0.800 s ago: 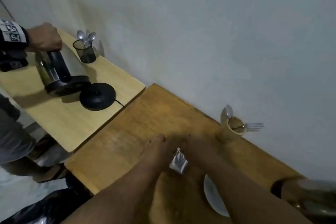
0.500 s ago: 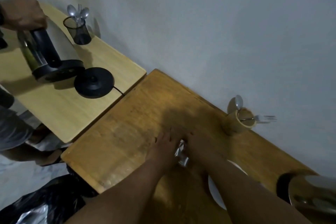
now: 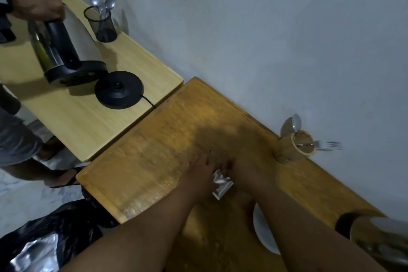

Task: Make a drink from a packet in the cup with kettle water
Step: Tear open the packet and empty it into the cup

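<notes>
A small silvery packet (image 3: 221, 185) sits between my two hands over the dark wooden table (image 3: 154, 152). My left hand (image 3: 202, 175) and my right hand (image 3: 247, 172) both pinch it, fingers closed on its upper edge. A steel kettle (image 3: 382, 243) pokes in at the right edge, close to my right forearm. Under that forearm lies a white dish (image 3: 262, 234), partly hidden. No cup shows clearly in this view.
A wooden holder (image 3: 295, 146) with a spoon and fork stands by the wall. On the lighter table (image 3: 88, 121), another person's hand (image 3: 36, 1) tilts a second steel kettle (image 3: 64, 48) beside its black base (image 3: 119, 93). A mesh cutlery holder (image 3: 101, 24) stands behind. A black bag (image 3: 50, 236) lies below.
My hands stay on the packet, which has turned slightly. The other person's kettle has shifted and tilted more beside its base. My view has moved a little.
</notes>
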